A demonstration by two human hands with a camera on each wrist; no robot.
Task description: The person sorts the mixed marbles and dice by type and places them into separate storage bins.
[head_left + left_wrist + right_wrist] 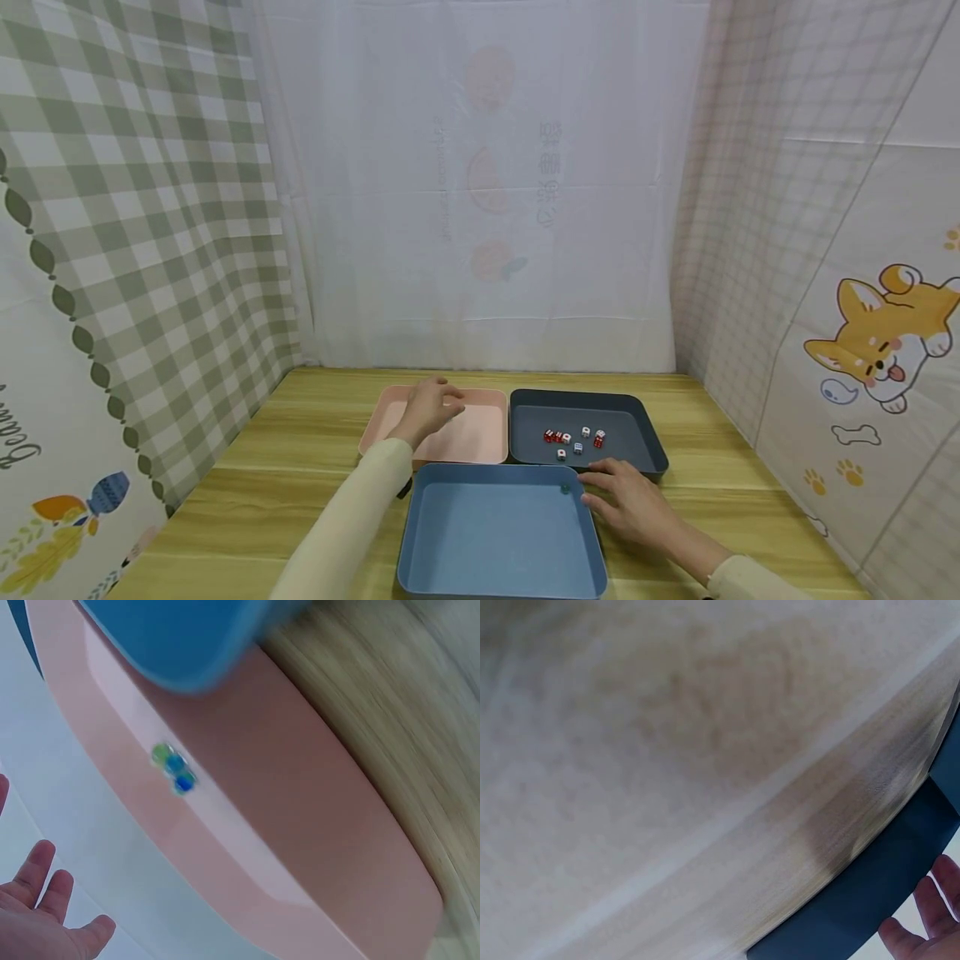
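Note:
My left hand (430, 408) hovers over the pink tray (483, 433), fingers loosely bent and holding nothing visible. Several glassy green and blue marbles (174, 766) lie in that tray in the left wrist view; the hand mostly hides them from the head camera. Beside the far right corner of the blue tray (502, 533) is my right hand (633, 508), its fingers spread loosely near the rim; contact cannot be told. A small dark green marble (566, 489) sits inside that corner. Several red and white dice (577, 448) lie in the dark tray (633, 429), just beyond the right hand.
All three trays stand close together on a wood-grain table (255, 492), the blue one nearest me. A white curtain (480, 250) hangs behind the table. Checked cloth (187, 208) flanks the left side, and a cloth with a cartoon dog (885, 342) the right.

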